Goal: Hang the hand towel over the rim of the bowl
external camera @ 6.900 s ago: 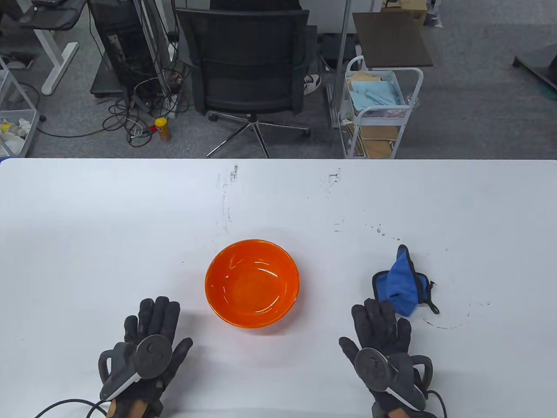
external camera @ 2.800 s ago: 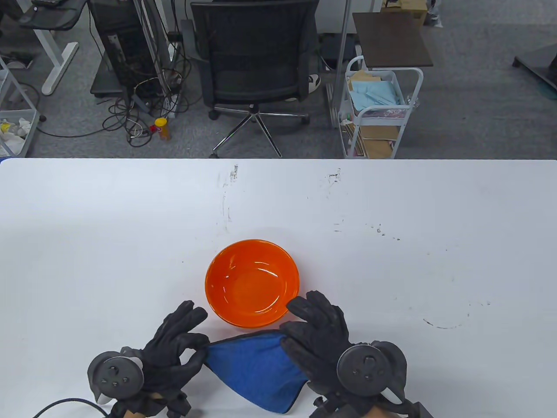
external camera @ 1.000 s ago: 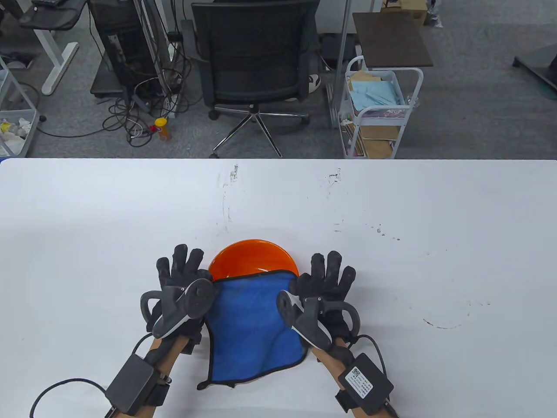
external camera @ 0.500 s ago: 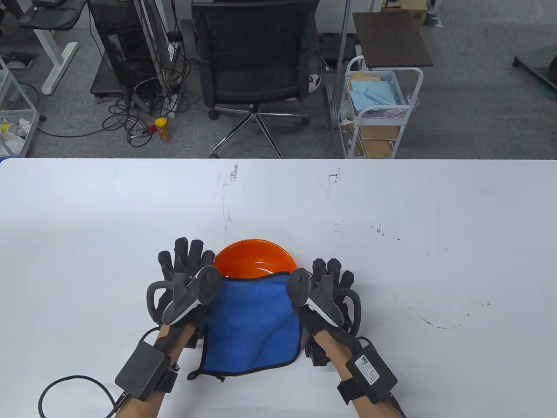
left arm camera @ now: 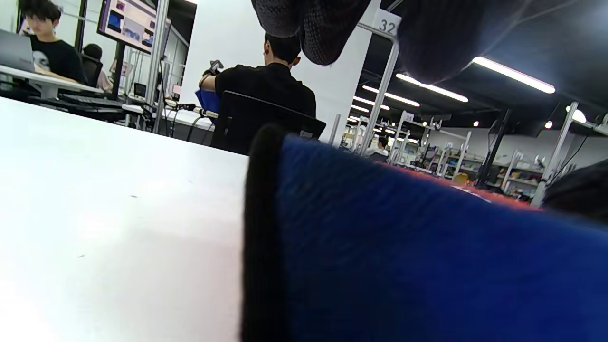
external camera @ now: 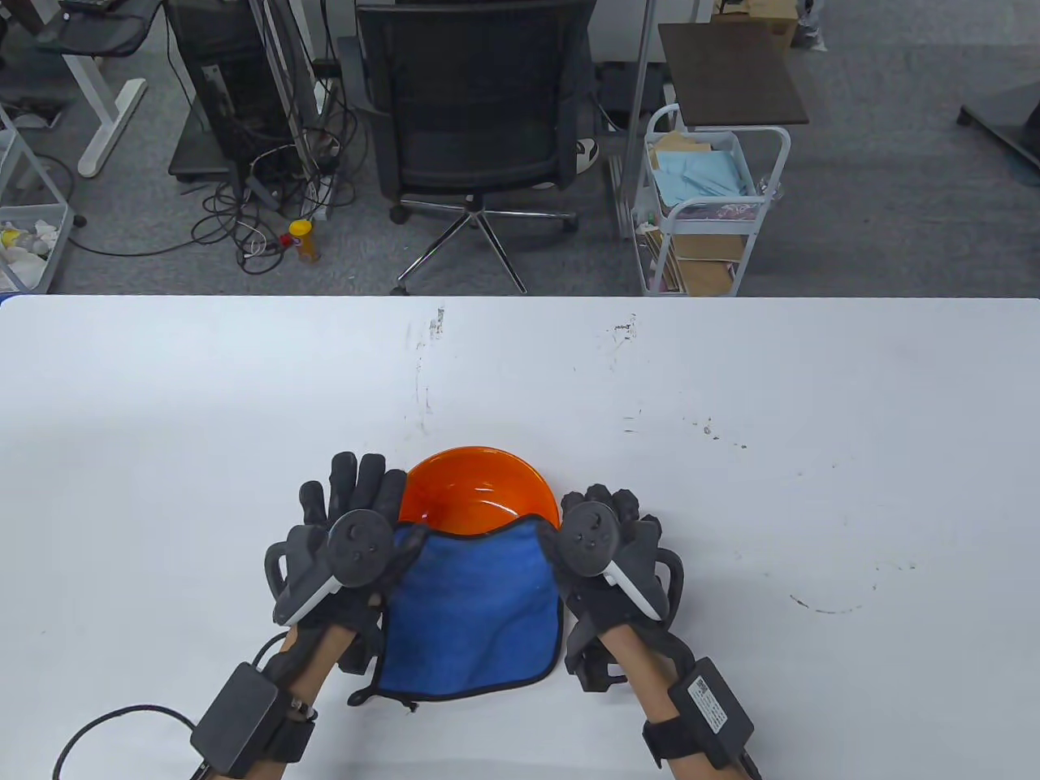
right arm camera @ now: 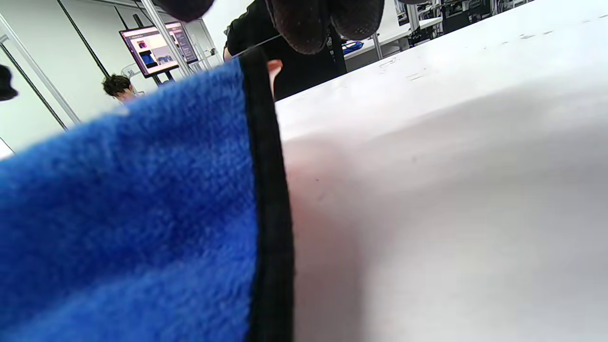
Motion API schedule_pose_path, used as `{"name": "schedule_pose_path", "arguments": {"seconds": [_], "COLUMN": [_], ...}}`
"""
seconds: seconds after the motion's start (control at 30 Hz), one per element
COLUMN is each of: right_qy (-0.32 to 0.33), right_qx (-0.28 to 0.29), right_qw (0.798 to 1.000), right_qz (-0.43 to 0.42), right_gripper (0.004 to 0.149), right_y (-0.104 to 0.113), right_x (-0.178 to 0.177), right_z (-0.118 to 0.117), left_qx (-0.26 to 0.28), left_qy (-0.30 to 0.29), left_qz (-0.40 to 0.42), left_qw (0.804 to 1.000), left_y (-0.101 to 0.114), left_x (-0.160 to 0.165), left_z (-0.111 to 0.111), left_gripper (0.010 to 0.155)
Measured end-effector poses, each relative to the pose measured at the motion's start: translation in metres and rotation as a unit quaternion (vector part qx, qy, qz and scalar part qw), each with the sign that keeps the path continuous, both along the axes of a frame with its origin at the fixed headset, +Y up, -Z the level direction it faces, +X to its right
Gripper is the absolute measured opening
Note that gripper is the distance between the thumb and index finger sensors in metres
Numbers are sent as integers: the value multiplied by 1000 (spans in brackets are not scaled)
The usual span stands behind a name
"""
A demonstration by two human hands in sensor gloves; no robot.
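An orange bowl (external camera: 479, 483) stands on the white table (external camera: 772, 504). A blue hand towel (external camera: 471, 609) with black trim lies over the bowl's near rim. Its top edge sags into the bowl and the rest hangs down onto the table towards me. My left hand (external camera: 357, 508) is at the towel's upper left corner with its fingers stretched out. My right hand (external camera: 611, 520) is at the upper right corner with its fingers curled. In both wrist views the towel (left arm camera: 403, 261) (right arm camera: 118, 213) fills the foreground, and the fingertips (left arm camera: 323, 33) (right arm camera: 304, 23) hang above its edge without touching it.
A black office chair (external camera: 471, 106) and a white cart (external camera: 707, 195) stand on the floor beyond the table's far edge. Dark scuff marks (external camera: 422, 382) dot the tabletop. A cable (external camera: 106, 727) runs from my left wrist pack at the near edge.
Both hands have tipped down and settled beside the bowl. The towel's top edge has sagged into the bowl over the near rim. The lower part of the towel has not moved.
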State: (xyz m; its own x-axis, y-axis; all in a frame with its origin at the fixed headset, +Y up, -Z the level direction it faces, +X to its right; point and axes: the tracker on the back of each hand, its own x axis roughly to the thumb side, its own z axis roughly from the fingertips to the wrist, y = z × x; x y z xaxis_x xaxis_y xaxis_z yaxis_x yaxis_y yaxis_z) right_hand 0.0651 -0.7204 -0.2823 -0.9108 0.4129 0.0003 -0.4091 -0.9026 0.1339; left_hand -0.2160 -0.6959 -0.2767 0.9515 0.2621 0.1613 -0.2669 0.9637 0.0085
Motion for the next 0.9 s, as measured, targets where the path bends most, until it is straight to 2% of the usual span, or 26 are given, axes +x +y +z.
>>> {"name": "schedule_pose_path", "arguments": {"seconds": [0.17, 0.27, 0.43, 0.6, 0.67, 0.73, 0.9], "right_qy": [17, 26, 23, 10, 8, 23, 25], "right_qx": [34, 57, 103, 144, 161, 171, 184], "right_qw": [999, 998, 990, 980, 976, 974, 974], "right_qz": [17, 22, 95, 139, 148, 145, 132], "right_gripper": [69, 69, 63, 62, 62, 62, 63], "right_y": [5, 9, 18, 18, 14, 10, -6], "right_x": [12, 26, 49, 72, 81, 87, 98], "right_z": [17, 34, 66, 90, 98, 101, 102], "left_qx": [32, 14, 3, 20, 48, 68, 57], "left_qy": [9, 10, -1, 4, 13, 11, 10], "left_qz": [-30, -5, -1, 10, -9, -35, -46], "left_qw": [999, 1000, 1000, 1000, 999, 997, 997], "left_y": [15, 16, 13, 4, -1, -6, -27], "left_x": [-14, -27, -47, -69, -75, -77, -80], "left_z": [17, 29, 50, 70, 77, 83, 90], "left_gripper": [76, 75, 75, 74, 73, 72, 72]}}
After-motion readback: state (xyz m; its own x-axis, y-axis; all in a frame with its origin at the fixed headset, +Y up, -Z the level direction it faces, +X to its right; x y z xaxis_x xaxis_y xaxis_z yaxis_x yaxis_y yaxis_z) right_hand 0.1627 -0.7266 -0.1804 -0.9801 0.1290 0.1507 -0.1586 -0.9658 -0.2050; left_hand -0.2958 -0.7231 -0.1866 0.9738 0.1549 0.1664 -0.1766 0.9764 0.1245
